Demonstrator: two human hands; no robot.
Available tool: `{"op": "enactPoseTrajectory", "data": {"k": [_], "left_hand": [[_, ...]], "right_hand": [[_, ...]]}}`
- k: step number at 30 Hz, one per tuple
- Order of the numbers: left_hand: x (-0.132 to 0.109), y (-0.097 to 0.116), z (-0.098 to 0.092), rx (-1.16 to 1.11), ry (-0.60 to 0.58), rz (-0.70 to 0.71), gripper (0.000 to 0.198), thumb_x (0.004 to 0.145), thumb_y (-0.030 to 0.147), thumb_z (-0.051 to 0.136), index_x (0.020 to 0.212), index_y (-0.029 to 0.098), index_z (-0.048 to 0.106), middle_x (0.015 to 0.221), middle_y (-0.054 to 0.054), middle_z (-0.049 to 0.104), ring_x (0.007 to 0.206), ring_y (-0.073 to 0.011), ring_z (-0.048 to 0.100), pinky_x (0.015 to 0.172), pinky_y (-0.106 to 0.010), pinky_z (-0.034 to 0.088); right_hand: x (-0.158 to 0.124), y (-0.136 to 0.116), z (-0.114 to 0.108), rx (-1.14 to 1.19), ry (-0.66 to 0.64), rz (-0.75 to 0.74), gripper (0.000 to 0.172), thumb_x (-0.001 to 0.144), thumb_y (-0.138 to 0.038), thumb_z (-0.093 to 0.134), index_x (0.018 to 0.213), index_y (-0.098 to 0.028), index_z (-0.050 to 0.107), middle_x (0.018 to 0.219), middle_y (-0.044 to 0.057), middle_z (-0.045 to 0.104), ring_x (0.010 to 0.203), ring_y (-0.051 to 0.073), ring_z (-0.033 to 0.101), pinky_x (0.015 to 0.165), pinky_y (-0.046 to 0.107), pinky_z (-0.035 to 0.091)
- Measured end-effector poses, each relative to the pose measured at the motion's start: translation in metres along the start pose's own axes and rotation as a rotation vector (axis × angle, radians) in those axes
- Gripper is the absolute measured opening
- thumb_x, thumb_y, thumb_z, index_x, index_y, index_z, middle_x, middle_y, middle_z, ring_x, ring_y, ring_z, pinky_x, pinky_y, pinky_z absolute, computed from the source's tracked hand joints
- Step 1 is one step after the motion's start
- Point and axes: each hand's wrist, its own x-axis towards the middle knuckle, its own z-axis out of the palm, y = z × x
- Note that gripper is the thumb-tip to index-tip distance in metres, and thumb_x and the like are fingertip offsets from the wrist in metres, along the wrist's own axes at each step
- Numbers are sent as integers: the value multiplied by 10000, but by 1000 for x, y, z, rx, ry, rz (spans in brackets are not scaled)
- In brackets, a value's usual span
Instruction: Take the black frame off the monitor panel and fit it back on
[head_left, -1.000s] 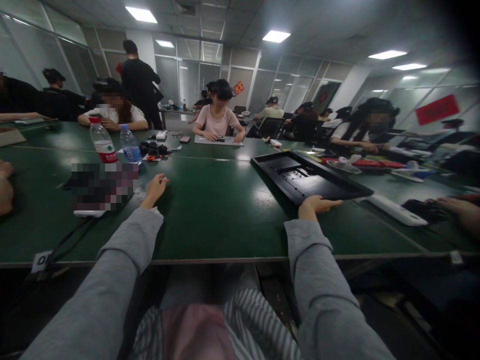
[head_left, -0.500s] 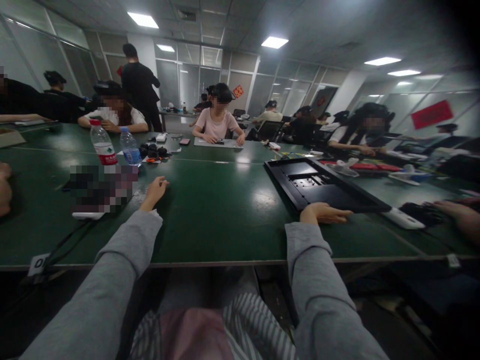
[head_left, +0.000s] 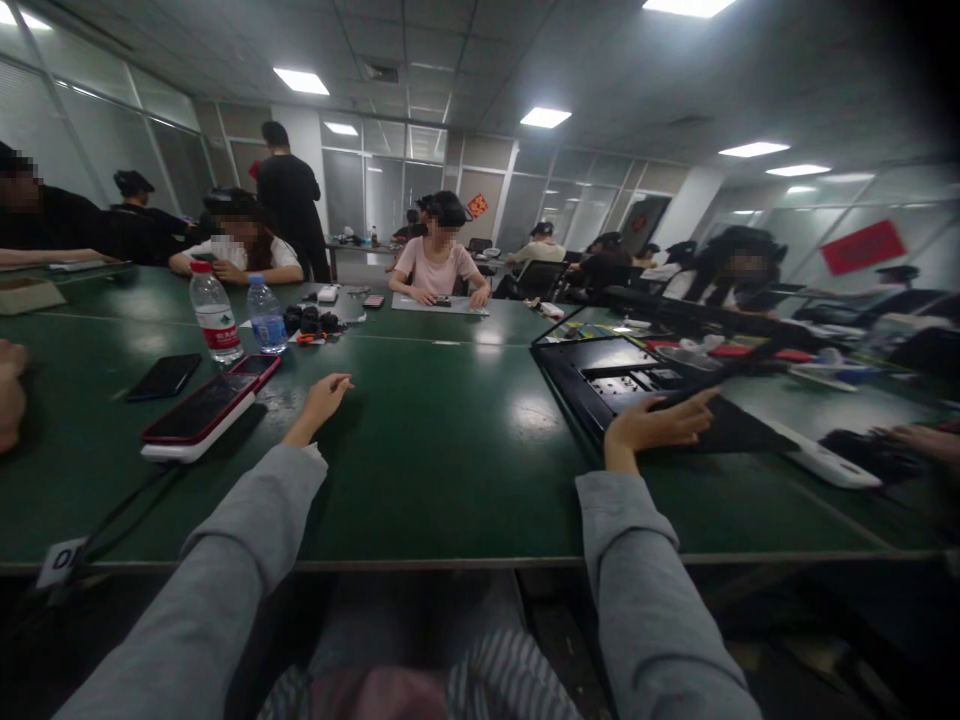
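On the right of the table lies a black flat housing (head_left: 592,355) with a raised rim and a recessed middle showing small metal parts. A thin black frame (head_left: 757,365) is tilted up over it, its near edge raised. My right hand (head_left: 660,422) is at that near edge, thumb side up, fingers pointing right and gripping the frame; the fingertips are partly hidden. My left hand (head_left: 324,402) hovers over the left part of the table, fingers loosely bent, holding nothing. Nearest to it is a red-cased phone (head_left: 210,402) lying on a white power bank-like block (head_left: 202,440).
A red-capped bottle (head_left: 215,315), a blue-capped bottle (head_left: 266,318) and a dark phone (head_left: 165,377) stand or lie at the left. Beyond my right hand is a white bar (head_left: 832,462). Other people sit around the green table (head_left: 450,470); a co-worker's hand (head_left: 919,445) rests at far right.
My right hand has risen slightly, and the black frame has come up from lying flat to a tilt over the housing. My left hand has barely moved. The camera view has tipped upward.
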Motion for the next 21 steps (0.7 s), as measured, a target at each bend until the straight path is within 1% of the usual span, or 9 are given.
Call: {"op": "enactPoseTrajectory", "data": {"k": [2, 3, 5, 7, 10, 14, 17, 19, 21], "left_hand": [[-1, -1, -2, -6, 5, -39, 378, 993, 365, 535, 1234, 166, 749, 1133, -137, 836, 1173, -288, 757, 1110, -426, 524], [-2, 0, -3, -11, 4, -54, 384, 998, 361, 534, 1252, 159, 739, 1140, -141, 834, 1180, -286, 755, 1107, -423, 525], [-3, 3, -5, -21, 1, -76, 381, 1007, 355, 535, 1269, 156, 728, 1159, -142, 832, 1198, -277, 751, 1106, -410, 527], [-4, 8, -7, -26, 2, -93, 372, 1014, 340, 538, 1285, 159, 719, 1177, -139, 829, 1215, -266, 747, 1110, -397, 525], [-5, 14, -8, -35, 3, -115, 383, 1027, 315, 534, 1324, 139, 699, 1220, -154, 816, 1234, -257, 739, 1119, -382, 519], [-6, 16, -9, -50, 5, -130, 404, 1048, 323, 535, 1363, 119, 683, 1278, -172, 792, 1240, -258, 735, 1117, -369, 517], [-6, 15, -9, -49, 24, -141, 404, 1049, 354, 567, 1372, 141, 686, 1316, -166, 773, 1229, -266, 733, 1100, -375, 529], [-6, 15, -9, -57, 46, -146, 430, 1049, 390, 588, 1395, 149, 673, 1355, -170, 750, 1227, -271, 729, 1091, -388, 537], [-5, 15, -8, -71, 84, -154, 499, 1048, 425, 602, 1454, 136, 631, 1420, -193, 707, 1237, -278, 719, 1094, -403, 537]], "right_hand": [[0, -5, 10, -4, 53, 5, 820, 927, -181, 449, 1720, -127, 248, 1595, 290, 452, 1555, 412, 375, 1256, 685, 279], [-1, -8, 14, 6, 45, -40, 794, 931, -201, 466, 1705, -137, 302, 1568, 267, 493, 1530, 403, 412, 1255, 669, 297], [-5, -15, 18, 37, -21, -171, 710, 965, -250, 459, 1663, -141, 390, 1531, 255, 534, 1491, 400, 459, 1242, 662, 332], [-10, -22, 19, 66, -81, -262, 640, 1013, -289, 407, 1631, -126, 434, 1518, 268, 545, 1479, 399, 478, 1235, 654, 355], [-17, -32, 18, 108, -140, -328, 634, 1061, -316, 315, 1653, -104, 399, 1529, 286, 543, 1485, 389, 497, 1234, 628, 383], [-22, -38, 20, 167, -140, -373, 684, 1071, -348, 277, 1698, -76, 302, 1539, 286, 549, 1492, 372, 521, 1229, 601, 411], [-25, -40, 24, 204, -167, -378, 706, 1071, -359, 263, 1713, -63, 262, 1378, 253, 666, 1353, 348, 641, 1179, 572, 469], [-28, -42, 27, 223, -219, -357, 700, 1066, -352, 272, 1707, -71, 288, 1232, 214, 725, 1208, 326, 708, 1128, 536, 508], [-32, -44, 31, 258, -279, -342, 695, 1055, -350, 301, 1699, -87, 322, 1125, 168, 748, 1095, 299, 731, 1082, 494, 532]]}}
